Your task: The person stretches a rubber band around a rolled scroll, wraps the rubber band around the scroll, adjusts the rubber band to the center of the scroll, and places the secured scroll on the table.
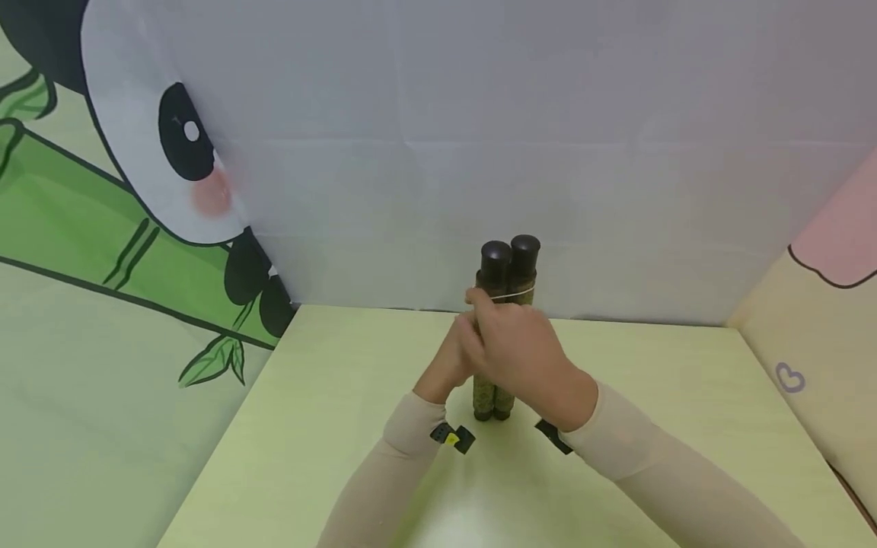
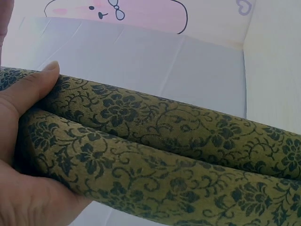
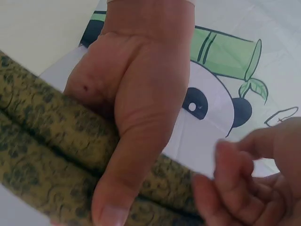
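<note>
A rolled scroll in olive brocade with dark flowers (image 2: 178,127) forms two rolls side by side, with dark knobs (image 1: 496,262) at the top. It is held upright over the table in the head view. My left hand (image 2: 28,141) grips it, thumb laid across the rolls; this hand (image 3: 141,94) also fills the middle of the right wrist view. A thin white string (image 1: 515,293) crosses the scroll below the knobs. My right hand (image 1: 524,346) passes before the scroll, its curled fingers (image 3: 235,183) at the string. The pinched string end itself is hidden.
The pale yellow table (image 1: 294,472) extends around the hands. Behind it stands a light grey wall sheet (image 1: 479,152), with a cartoon panda (image 1: 157,137) and green bamboo at the left. A pink cartoon shape (image 1: 843,236) marks the right side.
</note>
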Demonstrator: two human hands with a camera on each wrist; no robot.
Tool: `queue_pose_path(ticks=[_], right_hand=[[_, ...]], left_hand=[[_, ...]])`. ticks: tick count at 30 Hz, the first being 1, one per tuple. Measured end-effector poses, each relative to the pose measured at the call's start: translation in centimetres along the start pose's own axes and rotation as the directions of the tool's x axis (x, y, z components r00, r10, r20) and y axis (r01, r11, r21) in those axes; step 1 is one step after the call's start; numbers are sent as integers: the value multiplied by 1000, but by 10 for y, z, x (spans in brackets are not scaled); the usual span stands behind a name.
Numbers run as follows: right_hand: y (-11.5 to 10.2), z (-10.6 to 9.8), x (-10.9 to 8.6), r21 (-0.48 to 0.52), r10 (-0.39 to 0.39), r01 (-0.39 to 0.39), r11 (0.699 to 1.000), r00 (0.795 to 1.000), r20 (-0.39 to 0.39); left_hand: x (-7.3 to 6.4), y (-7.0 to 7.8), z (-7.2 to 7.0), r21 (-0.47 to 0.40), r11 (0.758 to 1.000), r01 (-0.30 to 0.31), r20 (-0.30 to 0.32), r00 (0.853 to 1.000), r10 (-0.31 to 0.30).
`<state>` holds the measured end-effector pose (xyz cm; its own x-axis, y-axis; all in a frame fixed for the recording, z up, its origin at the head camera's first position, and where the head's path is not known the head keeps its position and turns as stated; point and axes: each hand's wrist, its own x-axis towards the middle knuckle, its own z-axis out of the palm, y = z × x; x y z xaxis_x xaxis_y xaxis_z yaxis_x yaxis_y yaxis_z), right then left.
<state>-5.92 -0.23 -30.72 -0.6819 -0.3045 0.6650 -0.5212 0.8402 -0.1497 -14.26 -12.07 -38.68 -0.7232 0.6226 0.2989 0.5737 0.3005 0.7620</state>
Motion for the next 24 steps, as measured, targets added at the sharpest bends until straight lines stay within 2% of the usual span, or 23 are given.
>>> queue_pose_path(ticks=[3, 5, 7, 10, 13, 15, 19, 21, 24], right_hand=[[6, -3, -3, -17, -71, 70, 997, 995, -69], [9, -7, -5, -35, -120, 117, 993, 986, -116], [12, -10, -7, -55, -159, 152, 987, 975, -153], [19, -14, -10, -73, -195, 184, 980, 963, -185], [27, -19, -13, -88, -211, 198, 976, 958, -195], [31, -23, -14, -94, -220, 205, 974, 955, -198], [37, -30, -16, -112, -256, 237, 965, 944, -209], [41, -31, -18, -119, -283, 262, 958, 931, -232], [49, -28, -22, -123, -320, 297, 947, 898, -301]], left_hand=[[-2, 0, 1, -182, 983, 30, 23, 999, -27], [-5, -1, 1, -335, 939, 76, 37, 997, -68], [-8, -3, 0, -448, 888, 103, 45, 995, -93], [-10, -6, 0, -522, 846, 108, 51, 994, -96], [-9, -7, 1, -566, 819, 91, 68, 996, -64], [-9, -8, 2, -577, 812, 84, 77, 996, -48], [-9, -9, 1, -578, 811, 92, 85, 995, -52], [-9, -10, 1, -566, 819, 95, 91, 994, -52], [-8, -9, 2, -531, 842, 96, 107, 993, -45]])
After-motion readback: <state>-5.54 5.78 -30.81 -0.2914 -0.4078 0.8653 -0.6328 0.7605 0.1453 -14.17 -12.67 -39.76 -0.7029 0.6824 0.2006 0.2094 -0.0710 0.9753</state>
